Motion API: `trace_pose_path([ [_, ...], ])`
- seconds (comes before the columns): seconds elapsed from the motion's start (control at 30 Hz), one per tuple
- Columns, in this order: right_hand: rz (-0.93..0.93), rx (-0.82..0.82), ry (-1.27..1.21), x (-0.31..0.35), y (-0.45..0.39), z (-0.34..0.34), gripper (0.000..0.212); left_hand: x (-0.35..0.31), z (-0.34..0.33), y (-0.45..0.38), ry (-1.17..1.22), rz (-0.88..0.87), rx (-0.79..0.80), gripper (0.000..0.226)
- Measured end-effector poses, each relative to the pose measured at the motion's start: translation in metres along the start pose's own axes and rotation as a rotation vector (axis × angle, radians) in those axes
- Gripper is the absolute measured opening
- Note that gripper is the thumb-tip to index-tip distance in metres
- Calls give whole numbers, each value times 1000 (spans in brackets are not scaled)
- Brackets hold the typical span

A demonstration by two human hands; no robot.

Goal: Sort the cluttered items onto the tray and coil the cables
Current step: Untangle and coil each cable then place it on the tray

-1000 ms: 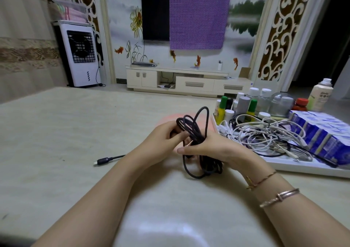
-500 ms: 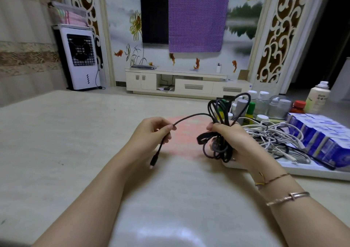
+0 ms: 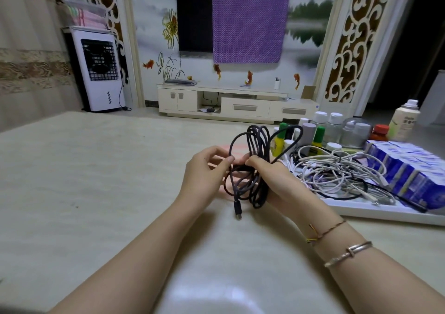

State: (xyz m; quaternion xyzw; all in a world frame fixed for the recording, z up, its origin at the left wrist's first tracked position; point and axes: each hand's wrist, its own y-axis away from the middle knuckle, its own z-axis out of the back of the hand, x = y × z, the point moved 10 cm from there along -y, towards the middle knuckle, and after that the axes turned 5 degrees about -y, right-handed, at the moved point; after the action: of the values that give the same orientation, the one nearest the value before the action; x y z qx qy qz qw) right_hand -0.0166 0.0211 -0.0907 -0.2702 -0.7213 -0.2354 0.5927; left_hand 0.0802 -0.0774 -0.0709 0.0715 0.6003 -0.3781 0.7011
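Our left hand (image 3: 204, 171) has come back to the black cable (image 3: 250, 169), fingers pinching it. Our right hand (image 3: 272, 181) grips the coil, and the plug (image 3: 238, 209) now hangs down. The tray (image 3: 385, 211) is cut off at the right edge.

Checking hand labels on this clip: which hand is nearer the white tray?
Right. The right hand, gripping the black cable coil, sits beside the white tray at its near-left edge; the left hand is farther left, beyond the coil.

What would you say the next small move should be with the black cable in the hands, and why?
Probably wrap the loose plug end around the middle of the black cable. The right hand grips the gathered loops, the left hand pinches a strand beside them, and the plug end dangles free below, so the bundle is not yet secured for the tray.
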Motion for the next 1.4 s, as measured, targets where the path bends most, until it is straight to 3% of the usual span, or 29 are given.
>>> trace_pose_path([
  [0.17,41,42,-29,0,-3,-9,37,-23,-5,11,-87,-164,0,18],
  [0.37,58,37,-35,3,-7,-2,41,-17,-44,19,22,-86,292,45],
  [0.47,-79,188,-52,-8,-3,-11,54,-16,-47,21,83,-66,355,48],
  [0.57,-155,386,-88,-9,9,-26,47,-14,-46,24,49,-56,372,43],
  [0.67,-160,441,-47,-9,13,-30,40,-12,-47,26,-17,-50,390,30],
  [0.87,-125,336,32,-18,0,-26,49,-6,-48,21,-79,8,384,59],
  [1.0,-4,210,199,-10,-9,-22,50,1,-42,14,-120,54,343,38],
  [1.1,66,345,347,4,-1,-14,30,7,-30,10,-46,164,300,23],
  [1.17,109,311,394,15,-2,1,23,6,-22,7,7,179,281,5],
  [1.27,182,223,569,21,-5,7,19,4,-19,4,113,169,292,17],
  [1.4,387,93,932,33,-2,7,18,11,-19,3,162,222,280,14],
])
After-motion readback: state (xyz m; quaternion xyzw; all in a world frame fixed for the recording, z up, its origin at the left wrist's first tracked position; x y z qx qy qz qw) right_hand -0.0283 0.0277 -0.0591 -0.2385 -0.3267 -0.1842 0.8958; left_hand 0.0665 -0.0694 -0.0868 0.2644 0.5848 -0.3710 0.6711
